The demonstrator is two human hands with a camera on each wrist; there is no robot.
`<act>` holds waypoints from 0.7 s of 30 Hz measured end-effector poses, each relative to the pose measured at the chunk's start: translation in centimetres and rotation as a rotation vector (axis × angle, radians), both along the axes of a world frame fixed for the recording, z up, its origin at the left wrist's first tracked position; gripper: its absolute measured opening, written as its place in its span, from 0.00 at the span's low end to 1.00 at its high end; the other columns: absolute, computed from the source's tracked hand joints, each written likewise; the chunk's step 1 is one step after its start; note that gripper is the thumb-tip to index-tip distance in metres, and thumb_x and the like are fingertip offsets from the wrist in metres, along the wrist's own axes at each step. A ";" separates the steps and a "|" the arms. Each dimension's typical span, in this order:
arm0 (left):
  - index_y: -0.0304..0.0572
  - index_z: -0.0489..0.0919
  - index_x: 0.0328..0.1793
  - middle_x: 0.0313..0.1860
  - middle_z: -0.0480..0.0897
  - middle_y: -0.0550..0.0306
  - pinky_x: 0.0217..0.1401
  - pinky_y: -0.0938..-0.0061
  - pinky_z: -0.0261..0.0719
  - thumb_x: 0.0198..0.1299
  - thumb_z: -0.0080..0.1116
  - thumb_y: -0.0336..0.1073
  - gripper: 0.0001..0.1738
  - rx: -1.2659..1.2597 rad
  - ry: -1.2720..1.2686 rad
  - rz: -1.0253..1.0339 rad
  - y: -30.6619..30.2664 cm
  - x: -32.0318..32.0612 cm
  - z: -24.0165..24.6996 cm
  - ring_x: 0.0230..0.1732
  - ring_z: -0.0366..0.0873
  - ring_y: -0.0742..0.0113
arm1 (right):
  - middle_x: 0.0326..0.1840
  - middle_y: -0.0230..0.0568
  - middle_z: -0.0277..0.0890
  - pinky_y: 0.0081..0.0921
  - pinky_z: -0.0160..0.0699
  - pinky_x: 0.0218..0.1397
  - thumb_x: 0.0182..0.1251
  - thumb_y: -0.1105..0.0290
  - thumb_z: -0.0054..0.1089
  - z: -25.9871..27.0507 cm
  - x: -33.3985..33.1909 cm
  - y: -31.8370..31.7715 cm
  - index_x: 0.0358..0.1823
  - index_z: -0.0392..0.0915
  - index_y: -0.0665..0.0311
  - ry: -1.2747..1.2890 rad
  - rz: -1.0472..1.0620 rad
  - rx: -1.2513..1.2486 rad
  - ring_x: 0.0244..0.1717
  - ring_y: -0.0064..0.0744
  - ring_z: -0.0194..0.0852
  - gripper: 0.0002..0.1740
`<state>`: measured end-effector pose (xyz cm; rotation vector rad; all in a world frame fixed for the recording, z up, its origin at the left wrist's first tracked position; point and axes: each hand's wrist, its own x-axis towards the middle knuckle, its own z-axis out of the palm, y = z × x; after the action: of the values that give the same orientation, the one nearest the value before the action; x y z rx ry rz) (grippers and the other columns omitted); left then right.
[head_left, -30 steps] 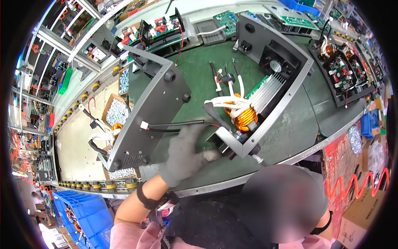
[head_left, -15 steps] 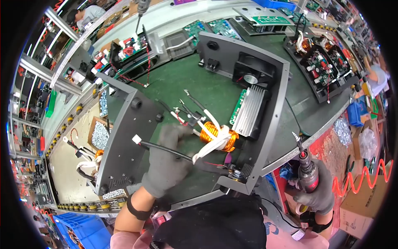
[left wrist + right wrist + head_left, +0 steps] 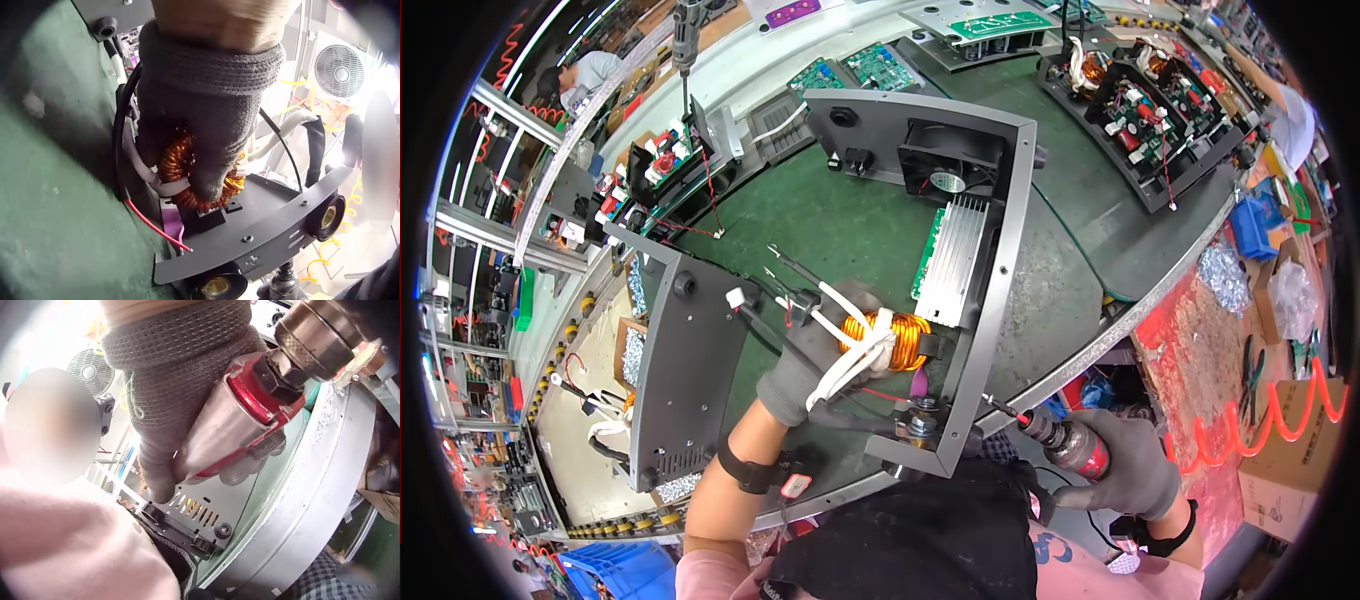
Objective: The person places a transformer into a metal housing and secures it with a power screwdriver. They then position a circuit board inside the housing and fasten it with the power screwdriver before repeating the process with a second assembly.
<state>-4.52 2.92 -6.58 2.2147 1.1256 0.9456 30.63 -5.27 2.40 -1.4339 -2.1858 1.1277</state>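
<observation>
The left hand (image 3: 785, 392), in a grey glove, reaches under white and black cables to a copper-wound ring coil (image 3: 912, 343). In the left wrist view its fingers are wrapped round the coil (image 3: 175, 164), pinching it. The coil sits inside a dark grey metal chassis (image 3: 1017, 225), beside a finned heatsink (image 3: 956, 262) and next to a purple strip (image 3: 171, 217) low on the end panel. The right hand (image 3: 1135, 462), gloved too, grips a red and silver power screwdriver (image 3: 1082, 448). Its bit points left, close to the chassis's outer near corner.
A second chassis panel (image 3: 670, 355) stands left of the left arm. Circuit boards (image 3: 880, 66) lie at the back, and an assembled unit (image 3: 1145, 120) rests at the back right. A hanging driver (image 3: 687, 40) is over the far edge. A red coiled hose (image 3: 1280, 430) hangs at right.
The left hand has moved from the cables onto the coil. The right hand came into view with the power screwdriver and moved left, its bit swinging from upward to the chassis.
</observation>
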 end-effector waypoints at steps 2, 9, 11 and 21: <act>0.37 0.75 0.50 0.48 0.77 0.49 0.50 0.68 0.78 0.50 0.71 0.34 0.23 -0.320 -0.294 0.022 -1.0 0.7 0.2 0.46 0.78 0.60 | 0.31 0.47 0.80 0.33 0.79 0.34 0.32 0.53 0.82 0.3 -0.2 0.3 0.48 0.76 0.62 -0.048 0.016 -0.012 0.30 0.48 0.81 0.39; 0.37 0.74 0.50 0.49 0.79 0.48 0.47 0.65 0.78 0.53 0.69 0.36 0.21 -0.363 -0.416 -0.047 -1.9 2.6 2.3 0.45 0.78 0.57 | 0.32 0.44 0.81 0.34 0.78 0.35 0.31 0.50 0.82 1.0 0.2 0.6 0.48 0.75 0.63 -0.133 0.095 -0.026 0.31 0.47 0.81 0.42; 0.38 0.73 0.51 0.51 0.78 0.46 0.47 0.65 0.78 0.52 0.69 0.36 0.23 -0.500 -0.443 -0.097 -2.0 2.8 2.2 0.46 0.79 0.54 | 0.33 0.42 0.81 0.33 0.78 0.37 0.30 0.49 0.83 1.3 0.5 0.7 0.48 0.76 0.64 -0.192 0.143 0.001 0.32 0.45 0.81 0.42; 0.35 0.77 0.40 0.42 0.78 0.48 0.45 0.65 0.77 0.53 0.65 0.31 0.11 -0.399 -0.684 -0.250 -0.8 1.9 -0.1 0.44 0.78 0.54 | 0.38 0.47 0.82 0.35 0.80 0.42 0.34 0.59 0.79 1.7 0.3 2.0 0.46 0.76 0.63 -0.162 0.077 -0.454 0.39 0.49 0.82 0.34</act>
<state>-2.61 2.15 -6.71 1.4860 0.6278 1.1245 30.89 -3.29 4.13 -1.6790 -2.1999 1.6712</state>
